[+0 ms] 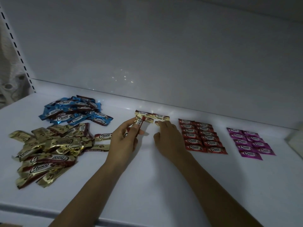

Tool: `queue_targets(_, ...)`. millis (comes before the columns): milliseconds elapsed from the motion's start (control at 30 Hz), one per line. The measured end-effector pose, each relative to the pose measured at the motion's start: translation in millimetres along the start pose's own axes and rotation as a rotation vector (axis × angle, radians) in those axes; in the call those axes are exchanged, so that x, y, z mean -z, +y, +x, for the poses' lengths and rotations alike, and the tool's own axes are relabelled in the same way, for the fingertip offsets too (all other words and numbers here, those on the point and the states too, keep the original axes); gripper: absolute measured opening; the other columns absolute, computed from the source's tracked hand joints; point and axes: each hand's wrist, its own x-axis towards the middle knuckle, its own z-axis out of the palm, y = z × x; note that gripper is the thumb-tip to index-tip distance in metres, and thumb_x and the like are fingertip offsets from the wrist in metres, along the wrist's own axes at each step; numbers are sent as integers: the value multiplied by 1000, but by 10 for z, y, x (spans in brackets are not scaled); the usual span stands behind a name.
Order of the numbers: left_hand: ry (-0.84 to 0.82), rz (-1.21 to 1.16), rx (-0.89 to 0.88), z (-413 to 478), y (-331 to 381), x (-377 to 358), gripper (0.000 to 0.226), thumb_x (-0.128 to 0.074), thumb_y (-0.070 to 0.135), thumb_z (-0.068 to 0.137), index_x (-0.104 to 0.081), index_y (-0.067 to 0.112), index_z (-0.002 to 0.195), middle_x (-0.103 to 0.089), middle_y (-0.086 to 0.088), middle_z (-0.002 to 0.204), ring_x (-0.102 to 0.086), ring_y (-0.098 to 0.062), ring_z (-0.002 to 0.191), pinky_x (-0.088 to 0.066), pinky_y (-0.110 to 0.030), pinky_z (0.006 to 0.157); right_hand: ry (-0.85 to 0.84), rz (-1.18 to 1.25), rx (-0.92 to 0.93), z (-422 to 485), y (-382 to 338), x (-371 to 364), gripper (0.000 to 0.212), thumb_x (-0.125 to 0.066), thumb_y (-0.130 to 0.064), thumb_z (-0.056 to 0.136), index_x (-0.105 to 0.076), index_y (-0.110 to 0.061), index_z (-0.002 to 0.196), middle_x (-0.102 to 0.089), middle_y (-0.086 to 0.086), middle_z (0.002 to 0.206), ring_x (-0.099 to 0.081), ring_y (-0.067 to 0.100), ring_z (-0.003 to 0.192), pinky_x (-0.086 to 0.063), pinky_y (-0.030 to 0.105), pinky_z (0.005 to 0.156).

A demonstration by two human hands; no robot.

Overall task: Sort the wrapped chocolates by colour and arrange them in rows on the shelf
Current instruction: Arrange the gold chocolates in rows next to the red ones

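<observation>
The left hand [124, 138] gripped a gold bar [139, 126] between thumb and fingers, its long axis tilted steeply, top end leaning away toward the back of the shelf [147, 185]. The right hand [167, 136] lay fingers-down on another gold bar [157, 122], mostly hidden; whether it pinched it I could not tell. Two placed gold bars [151, 114] lay flat just behind, long axes running left-right. Red rows [202, 138] and pink rows [249, 143] lay to the right, likewise crosswise. A gold pile [49, 149] and blue pile [73, 111] sat left, jumbled.
</observation>
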Motion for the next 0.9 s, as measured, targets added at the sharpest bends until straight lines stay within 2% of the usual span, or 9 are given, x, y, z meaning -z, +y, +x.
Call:
queue_targets(167, -16, 7, -9, -35, 43, 6, 18, -55, 16, 97, -63, 20, 113, -73, -5, 79, -39, -6, 46, -34, -17, 43, -15, 118, -18, 84, -52, 7, 40, -47, -17, 91, -45, -11, 131, -51, 8, 130, -47, 24, 118, -40, 32, 91)
queue_targets(267, -43, 7, -13, -60, 63, -3, 8, -56, 13, 96, -63, 11, 99, -74, -1, 72, -36, -8, 42, -32, -17, 41, 18, 168, -32, 76, -37, -22, 35, -48, -16, 90, -49, -9, 125, -54, 9, 126, -49, 24, 115, -39, 31, 92)
queue_targets(333, -63, 23, -17, -74, 75, -20, 9, -56, 15, 95, -64, 9, 97, -73, 1, 68, -38, -5, 41, -34, -16, 41, 24, 160, -15, 78, -18, -44, 32, -47, -16, 91, -50, -8, 122, -55, 9, 123, -50, 24, 113, -39, 31, 92)
queue_targets(533, -42, 35, -16, -62, 80, -11, 9, -54, 16, 96, -63, 13, 98, -72, 4, 68, -34, -9, 44, -30, -19, 42, 106, 151, 55, 92, 27, -101, 38, -52, -7, 84, -55, -6, 121, -56, 10, 127, -44, 26, 127, -33, 36, 108)
queue_targets(667, -5, 4, -7, -39, 65, -10, 14, -52, 13, 98, -65, 14, 102, -70, 4, 68, -36, -8, 44, -31, -16, 41, 193, 145, 57, 48, 55, -74, 35, -45, -12, 83, -61, -10, 114, -61, 7, 117, -52, 25, 114, -39, 37, 96)
queue_targets(767, 17, -26, 12, -14, 64, 5, 20, -50, 8, 98, -67, 19, 103, -67, 4, 69, -38, -7, 45, -31, -16, 41, 230, 160, 100, 52, -10, -54, 42, -37, -18, 79, -64, -11, 110, -65, 6, 111, -54, 25, 108, -41, 37, 91)
queue_targets(833, 21, -49, 13, -15, 70, 9, 22, -51, 7, 97, -67, 21, 101, -65, 4, 68, -38, -8, 45, -31, -17, 41, 217, 148, 199, 76, -86, -74, 41, -39, -21, 80, -65, -9, 109, -66, 6, 108, -56, 25, 106, -43, 37, 90)
queue_targets(900, 25, -75, 14, -17, 72, 7, 22, -52, 7, 96, -68, 22, 98, -61, -5, 70, -37, -10, 46, -29, -17, 40, 212, 97, 266, 112, -143, -107, 37, -47, -25, 79, -66, -5, 103, -69, 9, 101, -61, 29, 99, -47, 39, 85)
